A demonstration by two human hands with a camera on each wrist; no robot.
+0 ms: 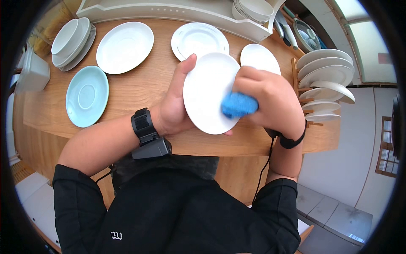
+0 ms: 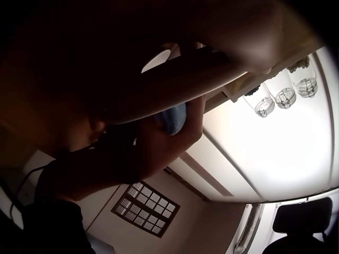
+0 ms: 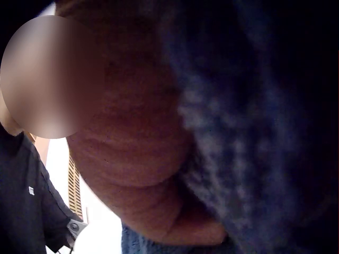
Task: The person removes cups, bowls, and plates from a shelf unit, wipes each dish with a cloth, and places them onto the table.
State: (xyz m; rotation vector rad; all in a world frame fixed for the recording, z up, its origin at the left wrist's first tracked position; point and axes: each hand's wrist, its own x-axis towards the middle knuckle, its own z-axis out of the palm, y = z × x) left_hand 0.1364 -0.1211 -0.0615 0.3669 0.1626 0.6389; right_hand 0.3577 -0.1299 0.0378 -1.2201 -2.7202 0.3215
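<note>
A white plate (image 1: 208, 86) is held tilted over the front of the wooden table, its face turned up. My left hand (image 1: 172, 106) grips it by the left side, with the thumb along the rim and the other fingers underneath. Bunched in my right hand (image 1: 271, 98) is a blue cloth (image 1: 240, 105), pressed against the plate's right side and blurred. From below, the left wrist view shows the plate's dark underside with the blue cloth (image 2: 174, 118) at its edge. In the right wrist view, the ribbed cloth (image 3: 228, 137) fills much of the picture beside the palm.
Leftward lie a light blue saucer (image 1: 86, 96), a large white plate (image 1: 124, 47) and stacked white dishes (image 1: 67, 40). Behind my hands are stacked plates (image 1: 200, 40) and a smaller white plate (image 1: 260, 58). A wooden rack (image 1: 294, 76) holds several plates at right; a white shelf (image 1: 169, 12) borders the back.
</note>
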